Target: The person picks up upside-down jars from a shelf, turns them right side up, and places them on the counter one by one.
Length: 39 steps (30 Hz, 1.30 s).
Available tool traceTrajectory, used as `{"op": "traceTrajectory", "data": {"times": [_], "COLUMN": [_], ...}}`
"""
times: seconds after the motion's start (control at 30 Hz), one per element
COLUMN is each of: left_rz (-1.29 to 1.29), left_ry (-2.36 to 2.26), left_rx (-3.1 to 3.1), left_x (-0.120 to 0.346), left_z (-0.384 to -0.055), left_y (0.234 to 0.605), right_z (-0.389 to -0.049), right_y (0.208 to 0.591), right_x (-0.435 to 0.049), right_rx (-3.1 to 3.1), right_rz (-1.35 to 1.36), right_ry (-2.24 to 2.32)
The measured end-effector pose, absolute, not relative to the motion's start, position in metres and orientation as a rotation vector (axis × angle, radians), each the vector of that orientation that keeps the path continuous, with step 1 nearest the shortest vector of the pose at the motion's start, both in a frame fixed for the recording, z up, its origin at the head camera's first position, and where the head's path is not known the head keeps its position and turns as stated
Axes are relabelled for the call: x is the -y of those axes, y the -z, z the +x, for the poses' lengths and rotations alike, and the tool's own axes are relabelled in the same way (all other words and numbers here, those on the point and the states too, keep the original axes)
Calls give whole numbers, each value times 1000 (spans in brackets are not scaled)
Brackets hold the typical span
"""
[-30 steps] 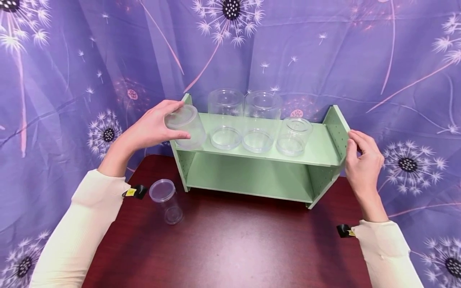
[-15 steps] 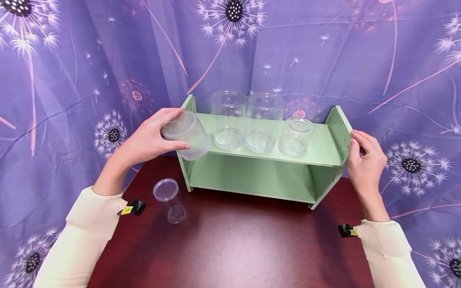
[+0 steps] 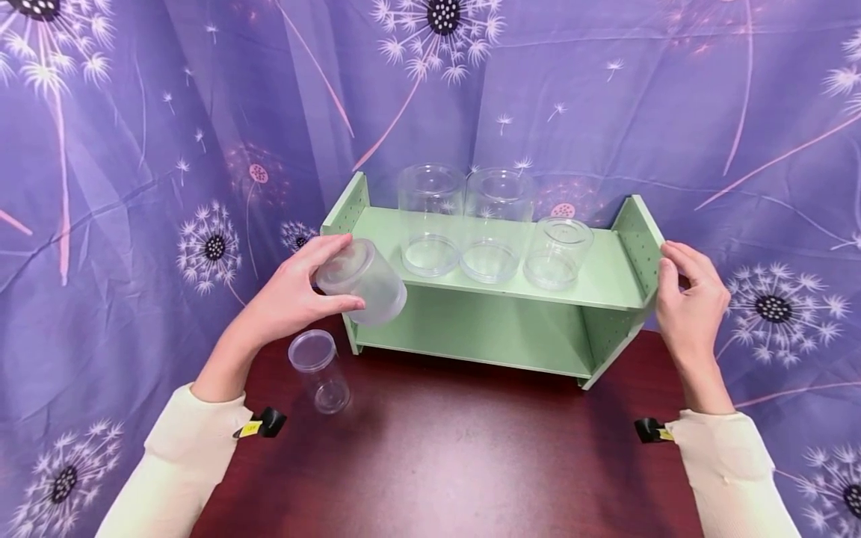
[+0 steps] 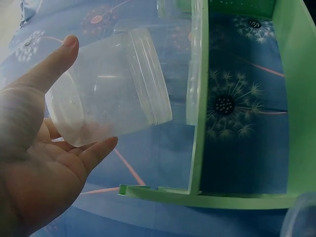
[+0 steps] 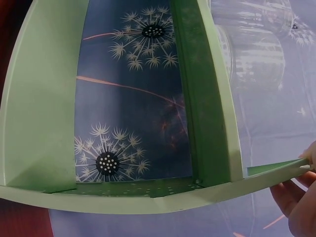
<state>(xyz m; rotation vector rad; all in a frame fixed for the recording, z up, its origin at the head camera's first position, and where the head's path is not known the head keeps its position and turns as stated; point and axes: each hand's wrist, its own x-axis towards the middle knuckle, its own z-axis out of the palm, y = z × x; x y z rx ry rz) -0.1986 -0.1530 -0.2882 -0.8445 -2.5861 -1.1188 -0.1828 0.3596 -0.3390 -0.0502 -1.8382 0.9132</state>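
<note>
My left hand (image 3: 296, 288) grips a frosted plastic jar (image 3: 366, 284) round its base, thumb on one side and fingers on the other. The jar tilts, its lidded end pointing down to the right, in front of the left end of a green two-tier shelf (image 3: 471, 293). In the left wrist view the jar (image 4: 108, 86) looks cloudy, with a ridged lid. At the shelf's right side panel, my right hand (image 3: 693, 299) pinches the upper front edge between thumb and fingers; the right wrist view shows those fingers (image 5: 291, 197) at the panel's end.
On the top tier stand two tall clear jars (image 3: 430, 217) (image 3: 496, 224) and a shorter clear jar (image 3: 558, 254). Another clear jar (image 3: 321, 372) stands on the dark red table (image 3: 457, 448), below my left hand. A purple dandelion-print cloth (image 3: 572, 97) hangs behind.
My left hand has brought the frosted jar off the top tier's left end, forward and down, tilting it more. My right hand stays at the side panel.
</note>
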Motion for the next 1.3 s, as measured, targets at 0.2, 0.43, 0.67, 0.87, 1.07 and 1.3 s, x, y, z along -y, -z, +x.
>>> {"op": "traceTrajectory", "data": {"times": [0.2,0.43,0.67,0.87,1.07,1.3], "left_rz": [-803,-759,-730,-701,-671,-565], "left_ry": [1183,1305,1440,1472,1534,1634], "left_rx": [2597,2569,2544,2544,2527,2523], "left_x": [146,137,127,115,99,80], "left_z": [-189,-177,-165,-155,-148,-142], "left_y": [308,341,368,388,412,443], "right_z": [-173,-182,-182,-172,-173,-178], "right_y": [328,336,343,334,335,345], "right_x": [-346,-359,-364,-351,-354,-366], "right_rx": [1825,1851,1878,1885,1896,1921], "right_rz": [-54,-75,-98,-82,-82,-73], "right_ry": [-932,-940,-974,-990,-996,-998]}}
